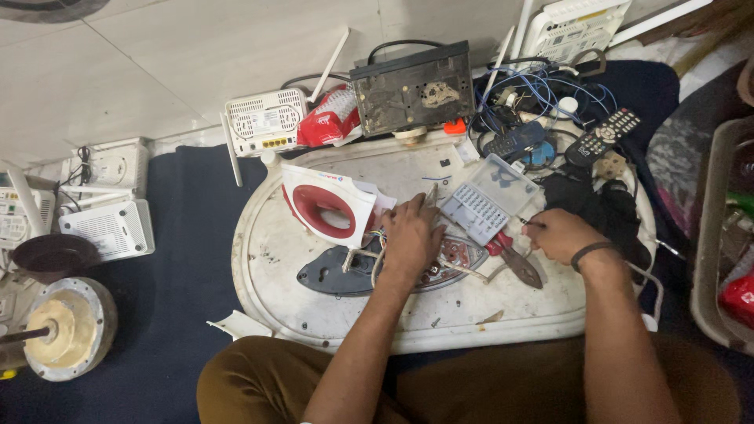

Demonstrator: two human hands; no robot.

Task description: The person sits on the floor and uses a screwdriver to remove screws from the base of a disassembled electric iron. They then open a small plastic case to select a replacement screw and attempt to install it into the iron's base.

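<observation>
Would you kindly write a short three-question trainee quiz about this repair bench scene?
1. True or false: the left hand rests on the opened iron base.
2. Which lies just left of the right hand: A) red-handled pliers B) a hammer C) a cup?
3. Fill in: the red and white iron cover lies on the white ____.

Key: 1 true; 2 A; 3 tray.

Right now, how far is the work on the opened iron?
Done: the red and white iron cover is off and lies beside the soleplate. In hand: the left hand presses on the exposed wiring, the right hand holds a thin tool. Left: the iron is not closed; red-handled pliers lie unused.
</observation>
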